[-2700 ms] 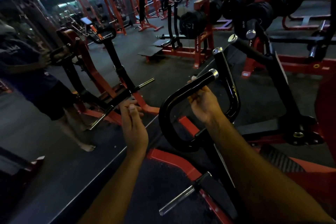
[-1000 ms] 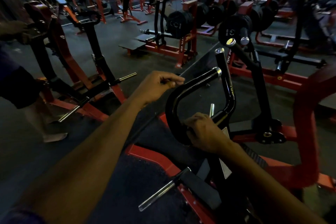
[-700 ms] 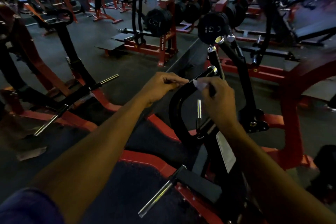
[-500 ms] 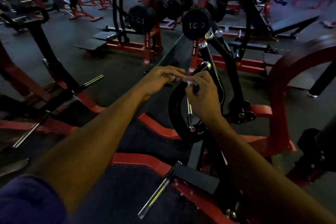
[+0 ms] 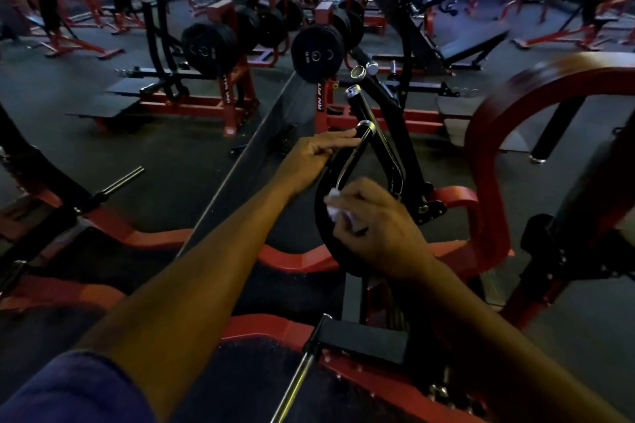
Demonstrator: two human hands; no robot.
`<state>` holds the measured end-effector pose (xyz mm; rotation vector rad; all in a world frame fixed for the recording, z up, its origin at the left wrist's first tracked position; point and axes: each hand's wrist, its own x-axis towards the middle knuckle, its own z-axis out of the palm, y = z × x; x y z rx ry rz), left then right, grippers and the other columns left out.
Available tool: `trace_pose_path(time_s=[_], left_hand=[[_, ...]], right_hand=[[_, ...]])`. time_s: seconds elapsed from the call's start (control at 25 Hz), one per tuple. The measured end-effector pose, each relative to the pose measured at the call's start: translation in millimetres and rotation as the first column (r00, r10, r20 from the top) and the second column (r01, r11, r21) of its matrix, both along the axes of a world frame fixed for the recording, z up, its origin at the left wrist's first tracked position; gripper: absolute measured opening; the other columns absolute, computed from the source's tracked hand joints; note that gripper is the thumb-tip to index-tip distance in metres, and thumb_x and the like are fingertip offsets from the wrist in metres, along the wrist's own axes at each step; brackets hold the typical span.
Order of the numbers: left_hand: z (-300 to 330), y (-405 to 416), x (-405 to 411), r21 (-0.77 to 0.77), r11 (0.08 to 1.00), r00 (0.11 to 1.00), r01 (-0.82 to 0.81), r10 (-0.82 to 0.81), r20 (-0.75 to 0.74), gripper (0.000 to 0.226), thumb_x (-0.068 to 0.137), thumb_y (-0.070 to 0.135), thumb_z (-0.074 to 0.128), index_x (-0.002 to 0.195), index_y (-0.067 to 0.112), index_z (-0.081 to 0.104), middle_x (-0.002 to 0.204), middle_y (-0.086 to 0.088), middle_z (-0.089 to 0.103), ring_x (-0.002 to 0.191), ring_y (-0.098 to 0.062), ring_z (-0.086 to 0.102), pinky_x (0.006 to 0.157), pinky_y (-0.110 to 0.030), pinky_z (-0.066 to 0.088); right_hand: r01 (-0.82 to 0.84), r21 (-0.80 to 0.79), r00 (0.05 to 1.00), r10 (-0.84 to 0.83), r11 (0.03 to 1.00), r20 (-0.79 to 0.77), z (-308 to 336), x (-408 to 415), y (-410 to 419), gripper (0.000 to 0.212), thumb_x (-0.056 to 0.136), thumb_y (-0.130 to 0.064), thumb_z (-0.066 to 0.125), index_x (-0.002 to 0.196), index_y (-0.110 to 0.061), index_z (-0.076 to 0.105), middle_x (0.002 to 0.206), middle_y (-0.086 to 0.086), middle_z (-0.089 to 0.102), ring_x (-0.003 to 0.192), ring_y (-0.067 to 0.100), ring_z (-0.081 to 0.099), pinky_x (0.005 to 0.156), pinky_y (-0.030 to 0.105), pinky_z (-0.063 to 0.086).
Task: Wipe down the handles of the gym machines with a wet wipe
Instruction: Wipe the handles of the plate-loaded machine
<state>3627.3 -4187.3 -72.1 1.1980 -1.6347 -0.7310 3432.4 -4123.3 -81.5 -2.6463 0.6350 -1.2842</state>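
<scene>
Two hands work one black handle [image 5: 323,189]; the right hand [image 5: 374,227] has its fingers curled round a small white wet wipe [image 5: 335,208] and presses it against the handle's curved left side, low on the loop; the left hand [image 5: 316,154] lies higher up with straight fingers resting along the tube just short of its chrome end cap [image 5: 366,125], gripping nothing. I judge the wipe to be soft, light and limp, so it needs bunching in the fingertips and wrapping round the tube; the handle looks rigid, glossy and likely slick when damp, fixed to the red machine frame [image 5: 488,148]. Beyond stand a second upright grip [image 5: 360,106], stacked weight plates [image 5: 316,55] and other machines on the dark floor [image 5: 192,161].
</scene>
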Motion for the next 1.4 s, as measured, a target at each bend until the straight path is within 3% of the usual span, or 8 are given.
trace_pose_path(time_s=[0.16,0.36,0.48,0.68,0.92,1.12,1.28,1.4], left_hand=[[-6.5,5.7,0.2,0.010,1.000,0.999,0.025,-0.025,-0.027,0.055,0.091,-0.018,0.044,0.133,0.008,0.067,0.150,-0.001,0.054,0.140,-0.008,0.048,0.118,-0.031,0.038],[-5.6,3.3,-0.3,0.016,0.999,0.998,0.034,-0.033,-0.058,0.058,0.090,-0.018,0.041,0.131,0.014,0.068,0.148,0.002,0.055,0.136,-0.001,0.051,0.119,-0.033,0.039],[-9.3,5.1,-7.7,0.014,1.000,0.988,0.012,-0.009,-0.156,0.062,0.086,-0.023,0.041,0.131,0.012,0.066,0.146,-0.005,0.057,0.134,-0.007,0.055,0.117,-0.036,0.041],[-12.2,17.3,-13.7,-0.038,0.999,0.992,0.027,-0.032,-0.122,0.061,0.087,-0.024,0.043,0.140,0.003,0.057,0.155,-0.015,0.046,0.143,-0.015,0.043,0.111,-0.016,0.037],[-3.0,22.4,-21.0,0.175,0.984,0.898,-0.028,0.102,-0.429,0.033,0.101,0.007,0.052,0.121,0.020,0.076,0.132,0.004,0.069,0.125,-0.010,0.062,0.113,-0.038,0.045],[-15.2,47.5,-30.3,0.202,0.977,0.831,0.068,0.057,-0.554,0.034,0.104,0.028,0.054,0.137,0.027,0.063,0.138,0.008,0.064,0.125,-0.013,0.062,0.101,-0.044,0.055],[-8.9,41.6,-21.2,0.152,0.988,0.860,-0.006,0.083,-0.504,0.033,0.100,0.018,0.061,0.133,0.020,0.065,0.132,0.003,0.068,0.125,-0.022,0.063,0.111,-0.053,0.046],[-5.9,45.6,-26.4,0.180,0.983,0.874,-0.025,0.109,-0.474,0.028,0.103,0.016,0.058,0.128,0.021,0.069,0.124,0.000,0.071,0.117,-0.021,0.067,0.107,-0.053,0.050]], right_hand=[[0.073,0.138,0.997,-0.067,0.988,-0.047,13.0,17.4,-6.3,0.019,0.092,-0.008,0.064,0.108,-0.004,0.073,0.112,0.005,0.057,0.099,0.008,0.056,0.087,0.013,0.046],[-0.126,-0.149,0.951,0.076,0.981,-0.300,5.3,5.1,13.2,0.024,0.091,0.000,0.061,0.114,0.001,0.070,0.122,0.013,0.064,0.101,0.018,0.054,0.086,0.027,0.050],[-0.160,-0.132,0.914,0.096,0.978,-0.395,-16.5,-19.1,29.6,0.030,0.095,-0.007,0.054,0.121,-0.003,0.068,0.130,0.009,0.063,0.100,0.020,0.058,0.078,0.028,0.053],[-0.071,0.136,0.975,0.098,0.988,-0.202,-50.5,-39.1,47.3,0.027,0.094,-0.019,0.058,0.113,-0.007,0.073,0.124,0.002,0.068,0.107,0.016,0.058,0.088,0.026,0.050],[0.149,0.409,0.923,-0.275,0.900,0.269,-27.6,-24.3,60.0,0.014,0.095,-0.014,0.067,0.108,-0.016,0.070,0.109,-0.004,0.067,0.101,0.009,0.065,0.084,0.028,0.055],[0.289,0.295,0.947,-0.316,0.911,0.049,-78.0,-22.4,72.6,0.044,0.090,-0.001,0.069,0.133,-0.007,0.063,0.126,0.007,0.059,0.116,0.012,0.058,0.098,0.014,0.045],[0.361,0.368,0.909,-0.412,0.857,0.068,-104.7,-45.0,61.6,0.039,0.093,-0.003,0.068,0.131,-0.011,0.066,0.128,0.000,0.063,0.117,0.016,0.063,0.095,0.030,0.054],[0.331,0.624,0.809,-0.553,0.708,0.199,-105.9,-38.5,57.5,0.032,0.090,0.007,0.069,0.119,-0.004,0.070,0.117,0.005,0.068,0.100,-0.005,0.066,0.083,0.013,0.053]])
